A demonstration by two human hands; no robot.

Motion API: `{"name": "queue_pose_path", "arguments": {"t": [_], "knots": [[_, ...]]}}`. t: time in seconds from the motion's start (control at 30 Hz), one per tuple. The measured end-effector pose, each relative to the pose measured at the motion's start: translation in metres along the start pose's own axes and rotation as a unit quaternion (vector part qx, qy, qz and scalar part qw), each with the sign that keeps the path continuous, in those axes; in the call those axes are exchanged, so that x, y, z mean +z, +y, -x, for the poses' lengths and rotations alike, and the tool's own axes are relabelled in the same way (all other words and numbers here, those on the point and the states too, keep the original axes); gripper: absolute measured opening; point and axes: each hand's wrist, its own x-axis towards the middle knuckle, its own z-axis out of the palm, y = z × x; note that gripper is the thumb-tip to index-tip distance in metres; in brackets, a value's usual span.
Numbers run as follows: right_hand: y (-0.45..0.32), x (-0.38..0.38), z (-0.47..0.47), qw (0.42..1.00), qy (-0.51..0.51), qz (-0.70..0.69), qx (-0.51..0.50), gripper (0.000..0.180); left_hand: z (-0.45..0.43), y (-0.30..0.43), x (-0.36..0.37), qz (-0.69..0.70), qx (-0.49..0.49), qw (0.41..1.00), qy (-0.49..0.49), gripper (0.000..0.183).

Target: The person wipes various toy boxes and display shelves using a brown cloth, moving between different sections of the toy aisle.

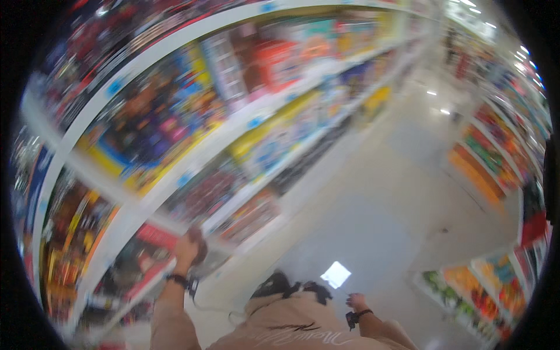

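My left hand [187, 250] is out at the left, in front of the lower shelves. Blur hides its fingers, and a dark brown patch at its far side could be shadow or a small object. A black band with a small device [180, 281] circles that wrist, and a cord hangs from it. My right hand [357, 301] is low beside my body with its fingers bent. Just beyond it shows a bright white square [336, 274], with a thin dark line between the two. I cannot tell whether the hand holds it. Another strapped device [351, 320] is on the right wrist.
A long white shelf unit [162, 192] with blurred, colourful packaged goods runs along my left. The pale, shiny aisle floor [363, 210] stretches ahead. At the right stand tiered displays [485, 153] and a nearer rack of bright packages [477, 288]. My beige shirt [288, 323] bears writing.
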Motion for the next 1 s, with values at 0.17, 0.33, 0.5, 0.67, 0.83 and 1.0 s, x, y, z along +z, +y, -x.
{"name": "queue_pose_path", "arguments": {"t": [0.17, 0.33, 0.5, 0.67, 0.83, 1.0], "knots": [[-0.080, 0.015, 0.027, 0.994, 0.032, 0.020, -0.098, 0.024, -0.055, -0.008, 0.167, 0.345, -0.075, 0.934, -0.048, 0.027], [-0.182, 0.040, 0.075, 0.974, 0.022, 0.058, -0.218, 0.028, -0.078, 0.185, 0.227, 0.583, -0.253, 0.738, -0.226, 0.035], [-0.304, 0.098, 0.129, 0.931, -0.100, 0.080, -0.342, 0.063, -0.078, 0.315, 0.258, 0.679, -0.255, 0.522, -0.449, 0.018], [-0.401, 0.154, 0.149, 0.873, -0.142, 0.083, -0.459, 0.090, -0.039, 0.393, 0.332, 0.630, -0.028, 0.649, -0.426, 0.029], [-0.428, 0.163, 0.084, 0.861, -0.099, -0.111, -0.487, 0.066, -0.058, 0.429, 0.343, 0.495, 0.139, 0.777, -0.363, 0.043], [-0.458, 0.171, 0.058, 0.921, -0.024, -0.234, -0.311, 0.036, -0.085, 0.417, 0.355, 0.316, 0.253, 0.823, -0.398, 0.076]]}}
